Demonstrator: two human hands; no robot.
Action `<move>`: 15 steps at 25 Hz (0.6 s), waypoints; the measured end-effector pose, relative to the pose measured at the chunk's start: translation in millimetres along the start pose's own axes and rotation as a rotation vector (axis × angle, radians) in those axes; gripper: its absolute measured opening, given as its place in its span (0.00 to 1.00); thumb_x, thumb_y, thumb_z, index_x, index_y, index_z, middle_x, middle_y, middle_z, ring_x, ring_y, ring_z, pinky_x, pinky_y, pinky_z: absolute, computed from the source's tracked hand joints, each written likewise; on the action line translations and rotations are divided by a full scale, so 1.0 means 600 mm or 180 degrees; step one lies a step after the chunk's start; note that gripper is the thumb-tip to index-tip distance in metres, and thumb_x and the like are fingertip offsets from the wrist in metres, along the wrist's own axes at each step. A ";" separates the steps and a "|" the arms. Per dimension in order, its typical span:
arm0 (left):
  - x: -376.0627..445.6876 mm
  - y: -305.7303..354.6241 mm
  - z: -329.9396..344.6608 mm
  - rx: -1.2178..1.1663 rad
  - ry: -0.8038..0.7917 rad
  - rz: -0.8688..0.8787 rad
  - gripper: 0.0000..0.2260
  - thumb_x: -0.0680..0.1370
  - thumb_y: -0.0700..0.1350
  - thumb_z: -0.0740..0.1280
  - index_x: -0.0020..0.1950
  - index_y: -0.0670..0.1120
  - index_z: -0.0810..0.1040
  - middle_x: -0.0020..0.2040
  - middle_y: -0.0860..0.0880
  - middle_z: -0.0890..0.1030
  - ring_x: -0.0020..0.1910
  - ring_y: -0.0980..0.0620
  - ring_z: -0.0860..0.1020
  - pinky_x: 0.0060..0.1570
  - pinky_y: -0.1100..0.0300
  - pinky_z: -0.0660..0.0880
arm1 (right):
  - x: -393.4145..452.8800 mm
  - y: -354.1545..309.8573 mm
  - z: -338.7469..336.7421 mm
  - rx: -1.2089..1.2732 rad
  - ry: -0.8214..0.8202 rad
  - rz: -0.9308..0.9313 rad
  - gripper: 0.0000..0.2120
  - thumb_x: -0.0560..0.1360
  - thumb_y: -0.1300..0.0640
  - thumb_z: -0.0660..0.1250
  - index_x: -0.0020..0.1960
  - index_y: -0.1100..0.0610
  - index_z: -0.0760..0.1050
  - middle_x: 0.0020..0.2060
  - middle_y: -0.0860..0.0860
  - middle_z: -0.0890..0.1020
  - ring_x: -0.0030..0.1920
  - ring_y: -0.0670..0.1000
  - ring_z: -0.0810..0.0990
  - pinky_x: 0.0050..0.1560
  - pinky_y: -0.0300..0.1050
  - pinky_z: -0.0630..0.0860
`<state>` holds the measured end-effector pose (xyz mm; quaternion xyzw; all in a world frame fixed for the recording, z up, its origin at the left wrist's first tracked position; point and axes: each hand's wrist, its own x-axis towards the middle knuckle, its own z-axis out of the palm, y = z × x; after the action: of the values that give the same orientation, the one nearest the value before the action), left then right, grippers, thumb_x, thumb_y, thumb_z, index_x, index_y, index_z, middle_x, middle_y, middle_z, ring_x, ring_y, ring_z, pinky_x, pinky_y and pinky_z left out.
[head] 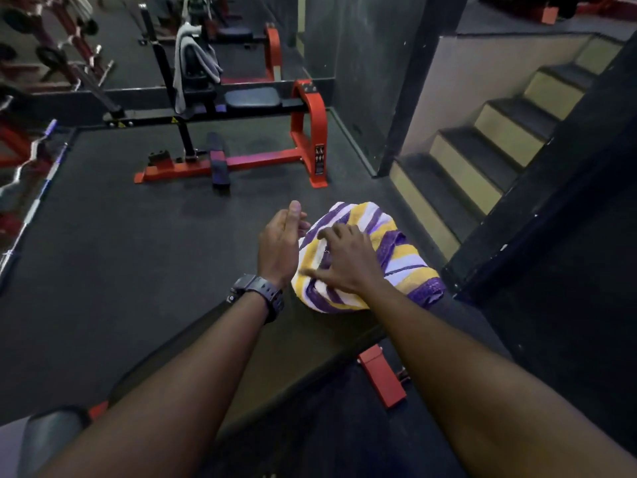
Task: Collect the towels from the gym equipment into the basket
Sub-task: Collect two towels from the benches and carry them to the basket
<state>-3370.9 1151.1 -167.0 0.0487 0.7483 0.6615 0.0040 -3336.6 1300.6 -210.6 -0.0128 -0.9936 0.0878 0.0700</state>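
Observation:
A purple, yellow and white striped towel (396, 257) lies bunched at the far end of a dark padded bench (310, 343) in front of me. My right hand (348, 260) rests on top of it with spread, slightly bent fingers. My left hand (279, 243), with a black watch on its wrist, hovers at the towel's left edge, fingers relaxed and thumb up, holding nothing. A grey towel (181, 67) hangs over the upright of a red and black machine (306, 129) at the back. No basket is in view.
Dark rubber flooring (120, 236) spreads to the left. Stairs (482, 160) rise at the right beside a black wall. A mirror behind the machine repeats it. Barbells and weight racks (31, 160) line the left edge. A red bracket (381, 379) sticks out under the bench.

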 end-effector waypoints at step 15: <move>0.055 0.090 -0.106 0.0062 0.0568 0.0461 0.26 0.76 0.70 0.55 0.42 0.51 0.81 0.40 0.50 0.85 0.41 0.52 0.83 0.44 0.55 0.76 | 0.126 -0.110 -0.159 0.1796 0.1316 0.0419 0.11 0.75 0.48 0.69 0.51 0.54 0.73 0.43 0.60 0.82 0.44 0.65 0.80 0.37 0.48 0.64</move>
<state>-3404.3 1097.0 -103.5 0.0435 0.7467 0.6544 -0.1110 -3398.8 1254.7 -95.6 -0.0744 -0.8921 0.3587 0.2646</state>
